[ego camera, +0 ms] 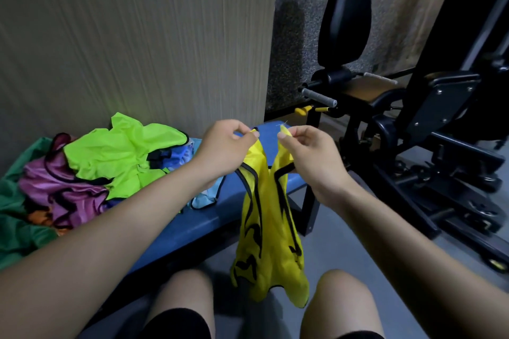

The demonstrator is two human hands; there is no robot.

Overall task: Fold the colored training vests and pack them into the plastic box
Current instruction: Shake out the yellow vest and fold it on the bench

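The left hand (pixel 224 146) and the right hand (pixel 305 153) each pinch one shoulder strap of a yellow vest (pixel 268 231) between thumb and fingertips; each grip is closed on fabric. The vest hangs unfolded from the two straps, in the air in front of the blue bench (pixel 209 217) and between the person's knees, its lower hem free.

Status, as a judgement: the task is at an early stage. No folded vest is visible, and the plastic box does not appear in view. An unsorted pile remains on the bench to the left: a lime green vest (pixel 121 151) on top, a purple vest (pixel 68 190) beside it, light blue fabric (pixel 205 197) at the pile's near edge, green cloth (pixel 16 212) at the far left. Each piece remains to be folded and packed.

The bench has a padded blue top on a dark frame. Behind it stands a grooved beige wall panel (pixel 137 49). To the right, black gym equipment (pixel 413 104) stands on a grey floor (pixel 371 242).
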